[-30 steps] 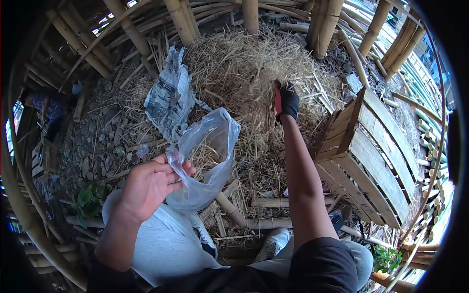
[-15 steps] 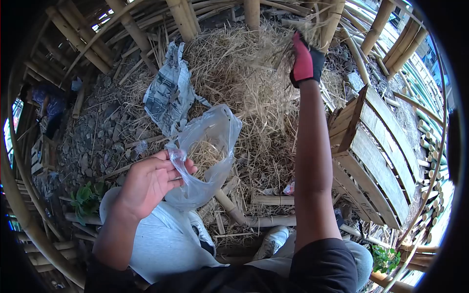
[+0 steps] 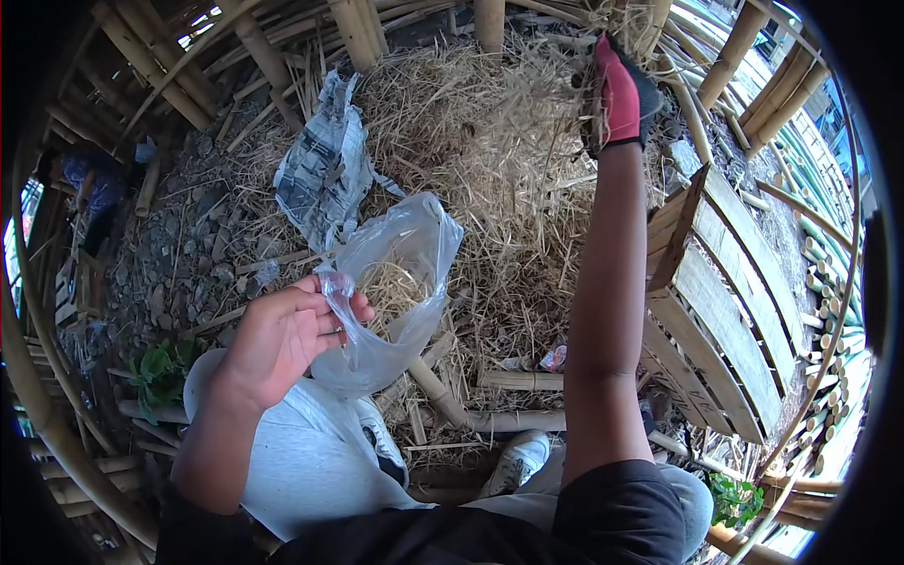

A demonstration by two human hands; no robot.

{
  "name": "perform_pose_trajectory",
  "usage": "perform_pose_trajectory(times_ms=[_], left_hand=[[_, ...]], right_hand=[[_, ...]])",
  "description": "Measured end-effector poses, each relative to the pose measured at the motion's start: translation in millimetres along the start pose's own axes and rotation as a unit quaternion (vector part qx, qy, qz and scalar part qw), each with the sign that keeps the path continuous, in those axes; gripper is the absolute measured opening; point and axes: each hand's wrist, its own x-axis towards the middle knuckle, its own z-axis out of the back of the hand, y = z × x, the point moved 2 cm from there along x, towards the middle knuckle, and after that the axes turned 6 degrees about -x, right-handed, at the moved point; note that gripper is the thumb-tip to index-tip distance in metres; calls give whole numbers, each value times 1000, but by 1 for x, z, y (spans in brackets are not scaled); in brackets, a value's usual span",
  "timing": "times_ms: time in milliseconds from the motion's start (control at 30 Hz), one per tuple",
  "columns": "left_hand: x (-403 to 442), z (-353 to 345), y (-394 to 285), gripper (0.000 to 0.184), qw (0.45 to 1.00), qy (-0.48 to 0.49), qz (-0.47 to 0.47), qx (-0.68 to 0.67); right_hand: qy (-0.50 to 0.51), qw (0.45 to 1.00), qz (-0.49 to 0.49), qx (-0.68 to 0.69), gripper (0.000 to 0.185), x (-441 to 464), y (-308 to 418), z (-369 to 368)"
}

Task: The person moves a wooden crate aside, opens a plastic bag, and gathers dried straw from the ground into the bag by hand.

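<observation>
My bare left hand pinches the rim of a clear plastic bag, whose mouth gapes upward. Dry straw lies inside the bag. Stretched far forward, my right hand wears a pink and black glove and is closed on a loose clump of straw. Strands hang from that clump, some of them smeared by motion; the fingertips are partly hidden. Beneath it a bed of straw covers the ground. Just beyond the bag lies a crumpled sheet of newspaper.
A slatted wooden crate stands tilted on the right. Bamboo posts line the far side, and cut bamboo poles are stacked at right. Rubble covers the left ground. A person crouches at far left. A bamboo pole crosses before my shoes.
My right hand has moved slightly forward and to the right with the straw. My left hand still grips the bag, which has shifted only a little.
</observation>
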Motion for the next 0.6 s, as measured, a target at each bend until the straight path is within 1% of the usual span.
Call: perform_pose_trajectory(times_ms=[67,100,133,167,200,233,300,333,367,400,433,467,500,567,600], left_hand=[[0,0,0,37,1000,0,0,1],[1,0,0,37,1000,1,0,1],[1,-1,-1,36,1000,0,3,-2],[0,-2,-1,36,1000,-1,5,-5],[0,-3,-1,36,1000,-1,8,-8],[0,-4,-2,36,1000,-3,7,-5],[-1,-6,-2,37,1000,-6,6,-2],[-1,-5,-2,37,1000,-3,4,-5],[-1,-4,-1,37,1000,0,4,-9],[-1,-3,-1,37,1000,3,3,-13],[-1,-1,-1,36,1000,0,0,-11],[-1,0,-1,34,1000,-3,-4,-9],[-1,1,-1,33,1000,-6,-8,-7],[-3,2,-2,36,1000,4,-9,-7],[-4,3,-3,38,1000,8,-10,-6]], right_hand=[[21,998,33,41,46,-2,44,6],[31,991,82,96,45,8,59,18],[101,966,41,236,50,11,78,26],[168,914,-1,369,54,13,100,34],[231,838,-43,492,59,12,125,41],[287,740,-84,602,64,9,146,46],[268,724,-100,628,64,12,155,55],[195,811,-75,546,59,14,152,58],[118,882,-48,454,55,16,146,62],[39,935,-19,352,50,19,138,69],[30,965,2,259,48,28,115,76],[18,986,21,164,47,38,91,85],[-15,989,19,144,46,15,67,65],[-79,991,12,103,45,-29,16,27],[-159,972,-53,163,32,-56,-12,6]])
